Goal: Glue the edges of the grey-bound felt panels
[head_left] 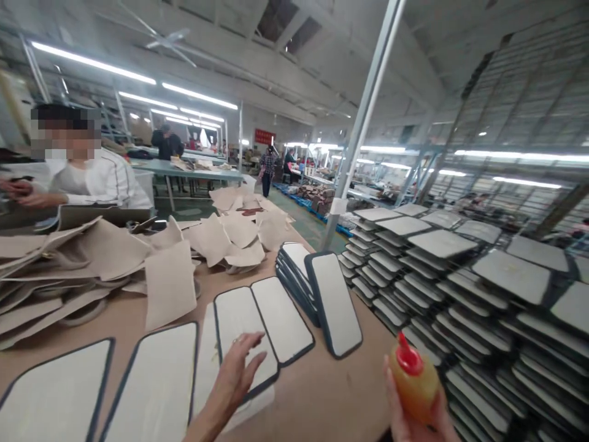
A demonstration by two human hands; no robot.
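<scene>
My left hand (239,368) is over a pale panel with a dark edge (243,313), its fingers apart and nothing in them; whether it touches the panel I cannot tell. A second dark-edged panel (283,319) lies right beside that one. At the lower right, my right hand (400,417) grips a squeeze bottle (416,387) with a red nozzle cap and amber contents. Two more edged panels lie at the front left, the nearer-middle one (154,380) beside my left forearm. A leaning stack of panels (294,276) stands behind, with one panel (335,304) propped against it.
Heaps of beige sheets (101,252) cover the table's far left. Tall stacks of edged panels (442,264) fill the right side. A metal post (359,135) rises beyond the table. A person in a white jacket (101,178) is at the left; other people are farther back.
</scene>
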